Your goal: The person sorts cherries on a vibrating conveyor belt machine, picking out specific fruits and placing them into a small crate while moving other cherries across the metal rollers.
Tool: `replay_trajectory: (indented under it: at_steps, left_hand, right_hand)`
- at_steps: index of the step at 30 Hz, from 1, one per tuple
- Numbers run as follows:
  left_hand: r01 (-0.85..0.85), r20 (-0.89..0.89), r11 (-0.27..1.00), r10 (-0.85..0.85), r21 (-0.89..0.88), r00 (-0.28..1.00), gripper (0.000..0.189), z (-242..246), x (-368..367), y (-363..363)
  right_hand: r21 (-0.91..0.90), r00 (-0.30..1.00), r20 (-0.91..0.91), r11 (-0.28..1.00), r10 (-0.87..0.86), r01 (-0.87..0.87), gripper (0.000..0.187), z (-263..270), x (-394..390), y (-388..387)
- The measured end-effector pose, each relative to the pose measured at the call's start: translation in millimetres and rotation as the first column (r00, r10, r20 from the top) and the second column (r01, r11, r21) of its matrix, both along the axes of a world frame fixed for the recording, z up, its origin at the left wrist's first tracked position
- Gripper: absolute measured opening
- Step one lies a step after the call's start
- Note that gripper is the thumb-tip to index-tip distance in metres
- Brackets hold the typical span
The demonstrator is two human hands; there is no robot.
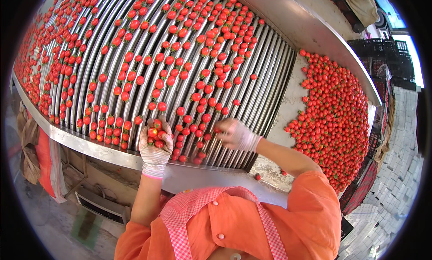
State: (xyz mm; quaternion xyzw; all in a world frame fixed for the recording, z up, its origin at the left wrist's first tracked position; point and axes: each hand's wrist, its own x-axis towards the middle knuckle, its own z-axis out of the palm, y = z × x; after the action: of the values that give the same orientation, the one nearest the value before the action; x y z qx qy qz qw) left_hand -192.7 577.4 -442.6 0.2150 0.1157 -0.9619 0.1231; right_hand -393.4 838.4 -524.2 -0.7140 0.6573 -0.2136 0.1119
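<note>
Many small red cherry tomatoes (170,80) with green calyxes lie along the metal rollers of a roller conveyor (270,67). My left hand (156,141), in a pale knit glove with bare fingertips, is palm up near the conveyor's front edge, its fingers curled around several tomatoes (157,124); one has a yellowish-orange patch. To the right, my right hand (233,133), gloved alike and blurred, is over the rollers. A tomato (217,129) shows at its fingertips; whether they grip it cannot be made out.
A metal rim (98,151) runs along the near side. At right, a large pile of tomatoes (337,125) rests beyond the rollers, beside a tall metal side wall (324,27). Dark plastic crates (388,57) stand farther right. Below the near rim is a dark metal frame (101,206).
</note>
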Motion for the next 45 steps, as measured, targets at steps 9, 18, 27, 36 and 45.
replay_trajectory:
  at_steps: [9,18,27,36,45]
  left_hand:
    - [0.011,0.151,0.996,0.003,-0.093,0.989,0.031,-19.8,-6.7,3.6]
    - [0.025,0.063,0.998,-0.022,-0.053,0.998,0.031,-30.3,-11.4,12.2]
    - [0.009,0.131,0.998,0.000,-0.065,0.991,0.033,-21.6,-22.0,14.2]
    - [-0.092,-0.089,0.996,0.092,0.010,0.992,0.044,-30.2,-11.0,20.4]
    - [-0.139,0.008,0.990,0.139,0.012,0.990,0.028,31.6,118.8,-18.8]
  right_hand:
    - [-0.043,0.590,0.174,0.593,-0.788,0.804,0.031,34.1,-224.1,-157.2]
    - [0.286,0.695,-0.378,0.636,-0.612,0.716,0.035,38.0,-270.2,-214.7]
    - [-0.009,0.497,0.269,0.514,-0.825,0.858,0.031,37.4,-159.5,-176.1]
    - [-0.276,0.874,0.355,0.857,-0.330,0.436,0.041,113.9,88.0,-148.3]
    - [0.186,0.486,0.425,0.600,-0.763,0.778,0.040,86.2,100.2,-42.8]
